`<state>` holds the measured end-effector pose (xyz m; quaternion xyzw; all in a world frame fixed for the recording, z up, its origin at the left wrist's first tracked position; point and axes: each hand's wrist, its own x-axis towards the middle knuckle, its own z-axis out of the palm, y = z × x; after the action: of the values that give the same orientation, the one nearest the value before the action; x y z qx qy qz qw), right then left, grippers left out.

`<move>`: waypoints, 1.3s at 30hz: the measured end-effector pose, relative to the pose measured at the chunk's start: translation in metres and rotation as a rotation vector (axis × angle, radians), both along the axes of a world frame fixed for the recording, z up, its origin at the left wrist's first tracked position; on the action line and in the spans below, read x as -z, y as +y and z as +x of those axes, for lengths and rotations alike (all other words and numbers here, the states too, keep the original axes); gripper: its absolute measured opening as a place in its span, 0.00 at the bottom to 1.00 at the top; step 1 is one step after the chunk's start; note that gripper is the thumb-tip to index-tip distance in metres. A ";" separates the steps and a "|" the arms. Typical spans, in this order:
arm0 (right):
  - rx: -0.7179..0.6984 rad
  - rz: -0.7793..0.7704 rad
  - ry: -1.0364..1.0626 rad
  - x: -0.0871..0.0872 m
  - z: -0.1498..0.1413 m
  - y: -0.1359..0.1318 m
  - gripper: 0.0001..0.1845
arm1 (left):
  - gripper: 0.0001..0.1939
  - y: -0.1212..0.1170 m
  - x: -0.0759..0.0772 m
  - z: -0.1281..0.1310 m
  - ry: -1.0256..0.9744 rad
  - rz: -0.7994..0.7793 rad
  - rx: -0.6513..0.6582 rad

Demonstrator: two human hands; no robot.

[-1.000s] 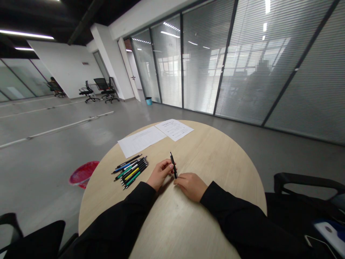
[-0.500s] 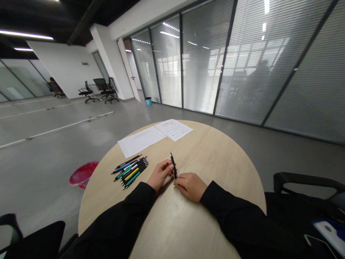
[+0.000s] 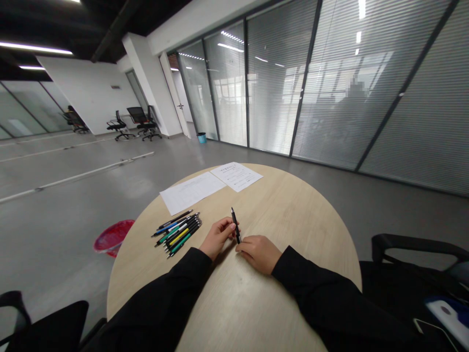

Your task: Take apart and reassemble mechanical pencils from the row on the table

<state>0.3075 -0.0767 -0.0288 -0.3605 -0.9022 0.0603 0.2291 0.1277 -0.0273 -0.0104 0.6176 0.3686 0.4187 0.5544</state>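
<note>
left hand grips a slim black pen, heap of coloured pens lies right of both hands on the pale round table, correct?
Wrong side: the head view shows the heap of slim coloured pens left of the left hand and right hand. The left hand grips the slim black pen.

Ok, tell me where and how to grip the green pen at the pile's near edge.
I'd pinch the green pen across its mid-barrel, from above and its near right side: it is long, slim and slanted, with that side facing the tabletop, while the yellow pen and others crowd its far side.
</note>
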 end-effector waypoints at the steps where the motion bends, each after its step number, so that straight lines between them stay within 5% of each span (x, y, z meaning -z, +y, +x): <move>1: 0.004 0.000 -0.002 0.000 0.000 0.000 0.07 | 0.15 0.000 0.000 0.000 0.000 -0.003 0.001; 39: 0.010 -0.014 0.025 0.004 0.000 0.002 0.08 | 0.15 -0.001 -0.001 0.000 0.018 0.015 0.008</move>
<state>0.3076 -0.0749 -0.0332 -0.3659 -0.8969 0.0699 0.2384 0.1276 -0.0280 -0.0094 0.6270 0.3677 0.4138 0.5481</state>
